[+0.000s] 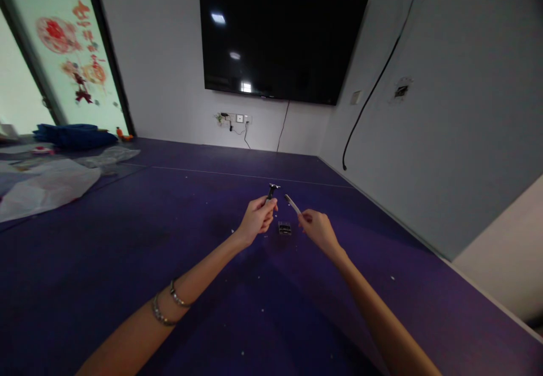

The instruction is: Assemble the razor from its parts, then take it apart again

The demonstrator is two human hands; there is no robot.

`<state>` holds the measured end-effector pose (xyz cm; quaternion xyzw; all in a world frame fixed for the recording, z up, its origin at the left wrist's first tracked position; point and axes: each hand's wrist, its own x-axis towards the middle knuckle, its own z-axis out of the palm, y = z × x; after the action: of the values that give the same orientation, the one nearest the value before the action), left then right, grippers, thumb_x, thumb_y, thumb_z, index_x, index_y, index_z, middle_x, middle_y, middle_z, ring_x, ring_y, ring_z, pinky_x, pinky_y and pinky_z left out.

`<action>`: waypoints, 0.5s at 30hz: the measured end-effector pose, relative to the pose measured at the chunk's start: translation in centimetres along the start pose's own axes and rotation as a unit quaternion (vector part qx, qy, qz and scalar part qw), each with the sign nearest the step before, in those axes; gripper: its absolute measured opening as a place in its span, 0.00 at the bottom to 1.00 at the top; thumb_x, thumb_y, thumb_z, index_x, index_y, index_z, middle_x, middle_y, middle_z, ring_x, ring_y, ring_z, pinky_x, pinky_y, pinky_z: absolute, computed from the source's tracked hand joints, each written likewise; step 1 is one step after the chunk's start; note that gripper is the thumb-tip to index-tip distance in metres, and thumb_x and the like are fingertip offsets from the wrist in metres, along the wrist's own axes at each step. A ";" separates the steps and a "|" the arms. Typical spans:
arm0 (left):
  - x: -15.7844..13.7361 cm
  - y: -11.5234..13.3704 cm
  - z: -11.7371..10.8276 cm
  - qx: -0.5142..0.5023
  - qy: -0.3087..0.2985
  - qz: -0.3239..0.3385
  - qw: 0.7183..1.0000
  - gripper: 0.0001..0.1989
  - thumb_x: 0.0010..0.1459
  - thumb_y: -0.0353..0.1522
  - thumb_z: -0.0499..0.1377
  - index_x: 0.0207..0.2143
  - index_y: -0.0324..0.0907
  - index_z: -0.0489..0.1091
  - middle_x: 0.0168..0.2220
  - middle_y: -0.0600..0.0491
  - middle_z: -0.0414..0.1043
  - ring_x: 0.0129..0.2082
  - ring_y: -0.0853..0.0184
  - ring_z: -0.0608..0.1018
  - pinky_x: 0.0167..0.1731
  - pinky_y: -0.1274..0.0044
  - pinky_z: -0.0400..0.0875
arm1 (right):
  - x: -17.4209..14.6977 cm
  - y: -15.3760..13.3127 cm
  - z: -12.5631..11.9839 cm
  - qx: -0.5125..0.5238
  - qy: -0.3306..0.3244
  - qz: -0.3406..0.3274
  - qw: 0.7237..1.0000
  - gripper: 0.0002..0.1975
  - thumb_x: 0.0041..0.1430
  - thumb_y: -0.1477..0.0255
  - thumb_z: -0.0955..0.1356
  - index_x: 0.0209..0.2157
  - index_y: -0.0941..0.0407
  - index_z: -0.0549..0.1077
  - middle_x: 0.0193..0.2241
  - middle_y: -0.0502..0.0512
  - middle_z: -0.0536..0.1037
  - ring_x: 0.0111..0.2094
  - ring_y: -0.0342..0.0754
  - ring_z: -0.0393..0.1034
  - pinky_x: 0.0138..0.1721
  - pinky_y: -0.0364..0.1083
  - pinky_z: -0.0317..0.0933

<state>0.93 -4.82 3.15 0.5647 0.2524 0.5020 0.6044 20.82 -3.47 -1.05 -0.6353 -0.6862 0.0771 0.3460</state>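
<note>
Fingers closed, my left hand (258, 217) holds a dark-handled razor (271, 190) upright, its T-shaped metallic head at the top. In my right hand (317, 226) is a slim pale toothbrush (292, 203), pinched near its lower end and tilted so its dark-bristled tip points up and left at the razor. A gap separates the brush tip from the razor head. Below and between both hands, a small clear case (284, 228) with dark pieces inside lies on the purple surface. Its fine details are too small to make out.
The purple surface (178, 240) carries scattered white specks. White plastic bags (55, 186) and a blue cloth bundle (75, 135) lie at the left. A television (280, 37) hangs on the far wall above sockets, and a black cable (373, 85) dangles at the right wall.
</note>
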 end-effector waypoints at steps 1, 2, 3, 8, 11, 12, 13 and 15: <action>0.0 -0.1 0.0 -0.003 -0.001 0.000 1.000 0.13 0.54 0.40 0.56 0.25 0.41 0.60 0.13 0.65 0.45 0.09 0.81 0.48 0.08 0.85 0.41 | -0.3 -0.4 0.3 -0.043 -0.011 0.004 0.999 0.15 0.55 0.64 0.61 0.28 0.57 0.75 0.25 0.56 0.77 0.25 0.45 0.71 0.26 0.40 0.57; 0.1 -0.1 0.0 -0.005 -0.002 0.000 1.000 0.13 0.54 0.40 0.56 0.25 0.41 0.60 0.13 0.65 0.45 0.09 0.81 0.48 0.08 0.85 0.41 | -0.6 -0.8 0.6 -0.084 -0.024 0.008 0.996 0.14 0.54 0.65 0.62 0.26 0.57 0.75 0.25 0.57 0.77 0.27 0.47 0.72 0.27 0.41 0.57; 0.1 -0.2 0.0 -0.007 -0.002 -0.001 1.000 0.13 0.54 0.40 0.56 0.25 0.41 0.60 0.13 0.65 0.45 0.09 0.81 0.48 0.08 0.85 0.42 | -0.8 -1.2 1.1 -0.117 -0.041 0.012 0.992 0.14 0.54 0.65 0.62 0.26 0.57 0.75 0.26 0.58 0.78 0.28 0.48 0.72 0.28 0.41 0.57; 0.2 -0.7 -0.1 -0.011 -0.001 -0.010 1.000 0.13 0.53 0.40 0.56 0.25 0.40 0.60 0.13 0.65 0.46 0.09 0.81 0.48 0.08 0.86 0.42 | -1.7 -3.0 4.0 -0.191 -0.118 0.014 0.974 0.14 0.53 0.66 0.61 0.28 0.58 0.76 0.29 0.62 0.78 0.33 0.52 0.73 0.32 0.44 0.60; 0.3 -0.9 -0.3 -0.013 -0.003 -0.011 1.000 0.14 0.53 0.41 0.57 0.25 0.40 0.60 0.13 0.65 0.46 0.09 0.81 0.49 0.07 0.86 0.42 | -2.0 -3.6 5.6 -0.206 -0.127 0.015 0.970 0.15 0.54 0.67 0.60 0.31 0.59 0.76 0.32 0.64 0.78 0.34 0.54 0.73 0.33 0.46 0.61; 0.3 -1.0 -0.3 -0.014 -0.003 -0.009 1.000 0.14 0.53 0.41 0.57 0.25 0.40 0.60 0.13 0.65 0.46 0.09 0.81 0.49 0.07 0.86 0.42 | -2.1 -3.7 6.0 -0.209 -0.127 0.016 0.970 0.16 0.54 0.67 0.60 0.32 0.59 0.76 0.33 0.64 0.78 0.35 0.55 0.73 0.33 0.46 0.62; 0.3 -1.0 -0.4 -0.015 -0.003 -0.006 1.000 0.14 0.53 0.41 0.57 0.25 0.40 0.60 0.13 0.65 0.46 0.09 0.81 0.49 0.07 0.86 0.42 | -2.2 -3.8 6.3 -0.211 -0.126 0.017 0.969 0.16 0.54 0.67 0.60 0.32 0.59 0.76 0.33 0.65 0.78 0.35 0.55 0.73 0.33 0.47 0.62; 0.4 -1.2 -0.4 -0.015 -0.002 -0.003 1.000 0.14 0.53 0.41 0.57 0.25 0.40 0.60 0.12 0.66 0.46 0.08 0.81 0.49 0.07 0.86 0.42 | -2.2 -3.9 6.8 -0.216 -0.123 0.020 0.968 0.16 0.54 0.68 0.60 0.33 0.60 0.76 0.33 0.65 0.77 0.35 0.55 0.73 0.33 0.47 0.63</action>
<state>1.09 -4.08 2.08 0.5558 0.2454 0.5028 0.6148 13.58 -3.93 -4.85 -0.6944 -0.7108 0.0120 0.1118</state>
